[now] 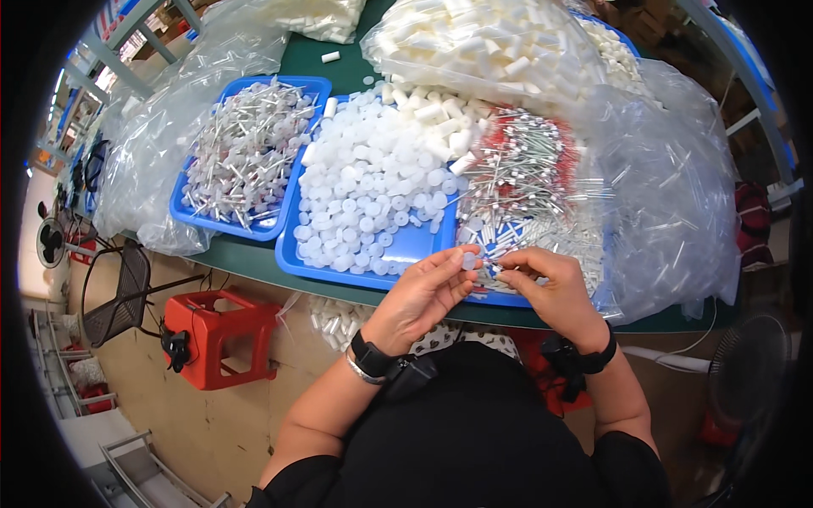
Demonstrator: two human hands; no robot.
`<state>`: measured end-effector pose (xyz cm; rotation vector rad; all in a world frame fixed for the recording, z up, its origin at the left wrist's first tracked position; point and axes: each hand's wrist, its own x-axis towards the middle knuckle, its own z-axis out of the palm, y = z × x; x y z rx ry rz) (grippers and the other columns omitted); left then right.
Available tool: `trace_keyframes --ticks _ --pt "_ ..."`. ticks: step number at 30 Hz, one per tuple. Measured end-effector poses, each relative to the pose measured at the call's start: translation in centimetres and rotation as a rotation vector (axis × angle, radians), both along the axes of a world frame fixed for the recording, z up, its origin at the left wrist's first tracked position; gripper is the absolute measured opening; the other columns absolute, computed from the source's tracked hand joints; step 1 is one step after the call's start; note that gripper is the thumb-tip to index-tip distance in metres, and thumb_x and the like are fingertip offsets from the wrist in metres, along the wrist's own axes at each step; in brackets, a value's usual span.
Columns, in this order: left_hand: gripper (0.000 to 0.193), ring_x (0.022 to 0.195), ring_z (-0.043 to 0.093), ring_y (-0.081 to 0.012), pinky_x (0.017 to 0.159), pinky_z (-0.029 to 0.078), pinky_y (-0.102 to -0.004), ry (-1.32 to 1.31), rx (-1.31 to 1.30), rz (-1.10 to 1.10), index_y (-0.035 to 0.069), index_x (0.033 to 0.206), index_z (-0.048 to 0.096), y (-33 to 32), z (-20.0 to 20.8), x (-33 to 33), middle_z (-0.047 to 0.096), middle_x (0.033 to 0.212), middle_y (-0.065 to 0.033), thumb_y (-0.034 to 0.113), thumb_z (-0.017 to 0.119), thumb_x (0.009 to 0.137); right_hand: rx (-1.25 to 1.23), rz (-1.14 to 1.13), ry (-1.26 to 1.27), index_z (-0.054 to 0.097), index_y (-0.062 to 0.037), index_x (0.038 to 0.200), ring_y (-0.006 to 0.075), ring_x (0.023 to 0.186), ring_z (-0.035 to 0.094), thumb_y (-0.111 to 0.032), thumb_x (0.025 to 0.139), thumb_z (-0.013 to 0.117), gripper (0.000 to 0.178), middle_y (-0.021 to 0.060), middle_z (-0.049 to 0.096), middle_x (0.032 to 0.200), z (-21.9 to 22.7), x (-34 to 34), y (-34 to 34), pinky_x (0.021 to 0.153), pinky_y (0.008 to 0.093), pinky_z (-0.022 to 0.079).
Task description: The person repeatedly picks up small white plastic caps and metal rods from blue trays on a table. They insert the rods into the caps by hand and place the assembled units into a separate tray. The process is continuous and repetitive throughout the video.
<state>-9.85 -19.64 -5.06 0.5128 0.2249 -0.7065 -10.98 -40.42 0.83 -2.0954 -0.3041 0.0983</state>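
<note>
My left hand (426,292) pinches a small round white plastic cap (468,260) between thumb and fingertips. My right hand (549,284) holds a thin clear tube (494,273) and points its end at the cap. Both hands hover over the near edge of a blue tray (405,245) heaped with several white caps (373,182). To the right of it lies a pile of thin tubes with red and green ends (523,182).
A second blue tray (190,212) at the left holds assembled white pieces. Clear plastic bags (677,195) and a bag of white cylinders (474,42) crowd the green table (254,254). A red stool (216,334) and a black chair (127,292) stand on the floor at left.
</note>
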Motion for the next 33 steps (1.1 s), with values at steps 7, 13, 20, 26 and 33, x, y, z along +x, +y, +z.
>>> trace_keyframes --ticks 7,13,20,26,33 --pt "0.036 0.090 0.061 -0.0099 0.083 0.052 -0.0215 0.023 -0.024 0.028 -0.004 0.125 0.051 -0.1 -0.4 0.3 0.062 0.107 -0.0082 0.017 0.057 0.097 -0.096 0.040 -0.248 0.067 0.0010 0.092 0.0242 0.074 0.065 0.000 0.081 0.069 0.011 0.0114 0.067 0.085 -0.2 0.3 -0.1 0.065 0.0320 0.051" --pt "0.033 0.087 0.059 -0.0099 0.079 0.051 -0.0214 0.045 -0.022 0.051 -0.003 0.124 0.052 0.0 -0.2 0.1 0.062 0.102 -0.0068 0.014 0.058 0.096 -0.060 0.064 -0.264 0.066 0.0019 0.093 0.0248 0.077 0.065 0.004 0.080 0.067 0.013 0.0123 0.066 0.087 0.3 0.0 0.2 0.066 0.0328 0.051" --pt "0.030 0.084 0.055 -0.0107 0.079 0.049 -0.0241 -0.102 0.104 0.054 -0.003 0.122 0.055 0.0 0.5 -0.3 0.056 0.093 -0.0021 0.014 0.057 0.097 -0.084 -0.024 -0.400 0.063 0.0022 0.101 0.0300 0.076 0.064 0.002 0.084 0.063 0.017 0.0156 0.063 0.090 0.3 -0.2 0.0 0.066 0.0356 0.051" --pt "0.033 0.094 0.065 -0.0177 0.085 0.055 -0.0277 -0.123 0.268 0.117 -0.004 0.127 0.051 -0.1 0.5 -0.5 0.062 0.115 -0.0149 0.012 0.053 0.098 -0.051 0.007 -0.470 0.064 -0.0012 0.101 0.0298 0.070 0.066 -0.004 0.085 0.065 0.017 0.0143 0.066 0.083 -0.6 -0.4 -0.3 0.060 0.0358 0.053" --pt "0.027 0.086 0.065 -0.0182 0.076 0.054 -0.0281 -0.192 0.283 0.071 -0.001 0.121 0.056 -1.6 1.8 -1.5 0.065 0.096 -0.0104 0.009 0.056 0.097 -0.169 0.023 -0.341 0.056 -0.0061 0.098 0.0360 0.066 0.063 -0.022 0.094 0.055 0.016 0.0136 0.062 0.072 -0.8 -1.9 -0.7 0.056 0.0452 0.048"
